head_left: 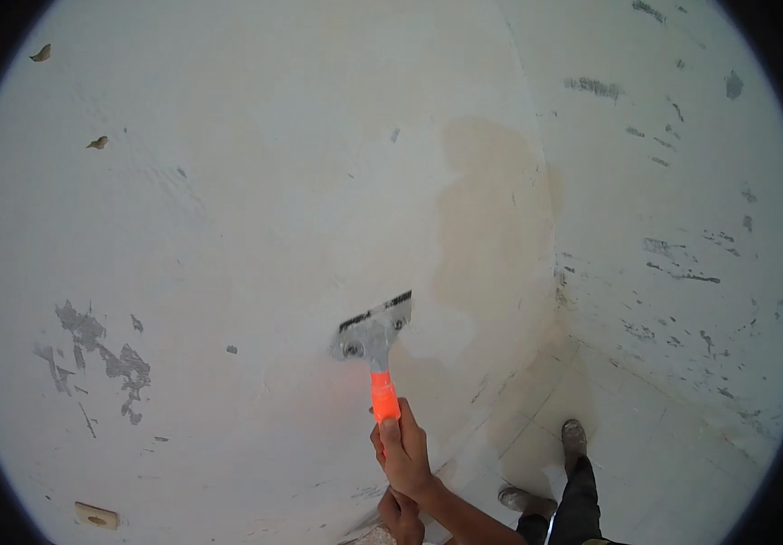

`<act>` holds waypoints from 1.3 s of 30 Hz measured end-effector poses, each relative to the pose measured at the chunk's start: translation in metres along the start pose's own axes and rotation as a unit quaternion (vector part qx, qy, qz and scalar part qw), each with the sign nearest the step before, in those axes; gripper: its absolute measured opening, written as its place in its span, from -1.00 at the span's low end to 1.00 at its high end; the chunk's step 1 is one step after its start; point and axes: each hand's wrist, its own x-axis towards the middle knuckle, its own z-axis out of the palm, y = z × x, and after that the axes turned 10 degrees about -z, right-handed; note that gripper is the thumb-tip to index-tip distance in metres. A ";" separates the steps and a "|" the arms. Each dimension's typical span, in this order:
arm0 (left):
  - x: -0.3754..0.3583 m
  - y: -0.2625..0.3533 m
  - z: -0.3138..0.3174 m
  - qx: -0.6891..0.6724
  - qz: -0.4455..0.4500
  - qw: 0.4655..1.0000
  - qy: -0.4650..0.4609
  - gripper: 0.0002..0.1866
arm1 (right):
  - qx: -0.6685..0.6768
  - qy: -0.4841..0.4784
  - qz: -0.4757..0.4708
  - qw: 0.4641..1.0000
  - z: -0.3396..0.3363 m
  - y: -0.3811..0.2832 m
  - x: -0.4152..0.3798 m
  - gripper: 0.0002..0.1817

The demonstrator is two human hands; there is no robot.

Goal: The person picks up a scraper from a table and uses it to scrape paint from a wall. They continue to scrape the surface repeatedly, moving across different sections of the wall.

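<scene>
Right hand (405, 454) clamped on orange handle of scraper (375, 350), long axis near vertical, blade up against wall (228, 200). Left hand (400, 516) below, grip unclear.

Bright, even daylight, soft shadows, strong fisheye curvature, dark vignette ringing the edges.

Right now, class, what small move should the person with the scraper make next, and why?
Probably push the scraper a short way up the wall. Its blade lies flat against the paint, the right hand grips the orange handle, and the paint above looks unscraped.
</scene>
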 end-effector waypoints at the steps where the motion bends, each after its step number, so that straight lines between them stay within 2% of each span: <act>1: 0.007 0.008 -0.001 0.002 0.000 1.000 -0.001 -0.25 | 0.000 0.002 0.001 1.000 0.000 0.001 0.002 -0.51; 3: 0.016 0.016 -0.004 -0.073 -0.015 0.990 -0.117 -0.23 | 0.017 0.001 -0.025 1.000 -0.001 0.004 0.006 -0.53; 4: 0.011 -0.001 -0.002 -0.074 -0.015 0.990 -0.117 -0.23 | 0.016 0.000 -0.025 1.000 -0.002 0.005 0.005 -0.53; 6: -0.004 -0.044 0.003 0.031 0.009 0.999 0.008 -0.21 | 0.004 -0.006 -0.019 1.000 -0.003 0.008 -0.006 -0.51; 10: -0.012 0.011 0.000 -0.079 -0.005 0.997 -0.023 -0.20 | 0.010 -0.010 -0.031 0.999 -0.005 0.012 -0.011 -0.52; 12: 0.006 0.012 -0.005 -0.053 -0.055 0.989 -0.127 -0.20 | 0.007 -0.010 0.017 1.000 -0.007 -0.011 0.005 -0.72; 13: 0.011 0.024 -0.002 -0.053 -0.053 0.989 -0.127 -0.20 | 0.008 -0.009 0.015 1.000 -0.006 -0.014 0.012 -0.72; 15: 0.018 0.052 0.002 -0.073 -0.036 0.987 -0.137 -0.19 | 0.014 0.007 -0.022 1.000 -0.002 -0.018 0.021 -0.54; 16: 0.017 0.050 0.001 -0.071 -0.036 0.987 -0.137 -0.19 | 0.015 0.009 -0.021 1.000 -0.001 -0.013 0.019 -0.54; 19: -0.003 0.013 -0.003 -0.091 -0.018 0.988 -0.119 -0.21 | 0.006 0.018 -0.040 0.999 -0.001 0.007 -0.003 -0.53; 21: -0.016 -0.032 -0.002 -0.007 -0.028 0.999 -0.015 -0.24 | -0.009 0.002 -0.041 0.999 -0.004 0.010 -0.012 -0.54; 25: 0.006 0.018 0.005 -0.013 -0.025 0.999 -0.018 -0.24 | -0.006 0.015 -0.023 1.000 0.000 -0.016 0.015 -0.56; 27: 0.024 0.047 0.002 -0.095 0.000 0.988 -0.125 -0.23 | 0.021 0.019 -0.023 0.999 0.002 -0.026 0.026 -0.59; 31: -0.003 0.022 -0.009 -0.083 -0.021 0.988 -0.130 -0.23 | -0.006 0.002 -0.005 1.000 -0.003 -0.009 -0.004 -0.70; 33: -0.016 -0.003 -0.007 -0.032 0.032 0.999 -0.013 -0.23 | -0.009 -0.005 0.007 1.000 -0.003 -0.004 -0.012 -0.70; 34: -0.011 0.000 -0.009 -0.031 0.033 0.999 -0.013 -0.23 | -0.007 -0.004 0.007 1.000 -0.002 -0.010 -0.009 -0.70; 36: 0.009 0.024 -0.011 -0.071 -0.005 0.989 -0.130 -0.23 | -0.004 0.006 0.019 1.000 0.001 -0.027 0.009 -0.70; 39: 0.001 0.132 -0.007 -0.122 -0.036 0.983 -0.136 -0.24 | -0.005 0.007 -0.018 1.000 0.003 -0.040 0.031 -0.72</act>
